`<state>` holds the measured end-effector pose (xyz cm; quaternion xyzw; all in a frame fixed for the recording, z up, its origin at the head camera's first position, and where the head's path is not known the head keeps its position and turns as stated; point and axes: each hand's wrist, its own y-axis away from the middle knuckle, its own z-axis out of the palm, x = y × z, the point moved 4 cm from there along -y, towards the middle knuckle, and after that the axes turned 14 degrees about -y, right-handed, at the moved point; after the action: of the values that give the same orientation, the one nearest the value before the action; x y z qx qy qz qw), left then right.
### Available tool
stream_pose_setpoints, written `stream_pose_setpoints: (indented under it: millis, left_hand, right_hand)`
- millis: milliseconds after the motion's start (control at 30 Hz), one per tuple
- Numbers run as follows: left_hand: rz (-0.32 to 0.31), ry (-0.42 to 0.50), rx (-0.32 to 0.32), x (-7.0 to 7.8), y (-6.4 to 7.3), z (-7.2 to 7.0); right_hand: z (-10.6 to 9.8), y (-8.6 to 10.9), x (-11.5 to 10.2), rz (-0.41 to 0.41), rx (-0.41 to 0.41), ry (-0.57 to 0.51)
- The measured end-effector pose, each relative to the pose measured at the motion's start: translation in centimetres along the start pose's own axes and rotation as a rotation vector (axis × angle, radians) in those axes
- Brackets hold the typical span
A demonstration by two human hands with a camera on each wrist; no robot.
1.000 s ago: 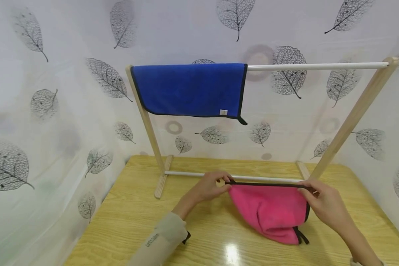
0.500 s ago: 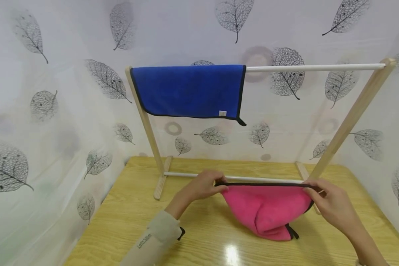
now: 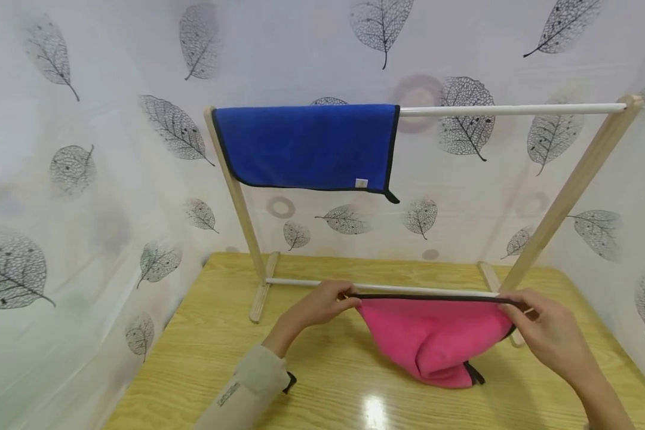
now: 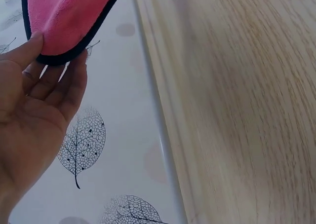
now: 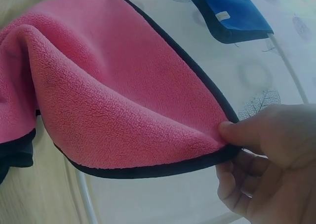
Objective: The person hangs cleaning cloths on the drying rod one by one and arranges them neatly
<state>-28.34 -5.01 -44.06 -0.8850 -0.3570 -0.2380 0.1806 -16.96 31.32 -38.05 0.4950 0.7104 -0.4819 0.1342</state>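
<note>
Nearest the head camera: tabletop (image 3: 322, 382), wood-grained, a patch of glare on it. Over it, left hand (image 3: 326, 301) and right hand (image 3: 548, 328), well apart, each pinching a corner of the pink cloth (image 3: 435, 340), thumb on the face, fingers behind. So the cloth is strung between them, lower part sagging; whether that touches wood I cannot tell from here.

Step, as I read it: drawing the edge straight. To do it well I'd pinch right at the corners, hold both hands level, pull evenly, and shake lightly so the bunched fold drops open.

Orientation: black-trimmed edge (image 3: 430, 297) runs left hand to right hand, which I take as the long axis, nearly parallel to the lower bar (image 3: 295, 282) just beyond. Free end points down and toward the camera, black loop (image 3: 474, 374) on the right hand's side.

Farther: blue cloth (image 3: 306, 146) draped over the top bar (image 3: 505, 110), above and beyond the left hand. Last, leaf-printed sheeting (image 3: 279, 54).
</note>
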Motion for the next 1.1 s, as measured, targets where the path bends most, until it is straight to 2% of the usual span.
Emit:
stream_pose_setpoints:
  millis: [200, 333, 533, 767, 933, 1100]
  left_hand:
    - [0.002, 0.061, 0.042, 0.5, 0.6, -1.2]
    - [0.021, 0.052, 0.054, 1.1, 0.8, -2.1]
    - [0.065, 0.017, 0.075, 1.7, 1.3, -3.1]
    - [0.009, -0.063, 0.121, 2.1, 1.9, -4.0]
    - [-0.023, -0.086, 0.142, 2.7, 2.3, -4.9]
    - [-0.033, -0.066, 0.162, 3.7, 2.5, -5.8]
  right_hand:
    - [-0.8, 0.1, -0.2, -0.016, 0.020, -0.004]
    - [-1.3, 0.2, -0.6, -0.046, 0.022, -0.009]
    - [-1.9, 0.4, -0.6, -0.041, 0.035, 0.003]
    - [-2.1, 0.6, -1.0, -0.079, 0.051, 0.006]
    - [-2.4, 0.5, -1.2, -0.047, 0.049, 0.033]
    - [-2.6, 0.4, -1.5, -0.008, 0.049, 0.048]
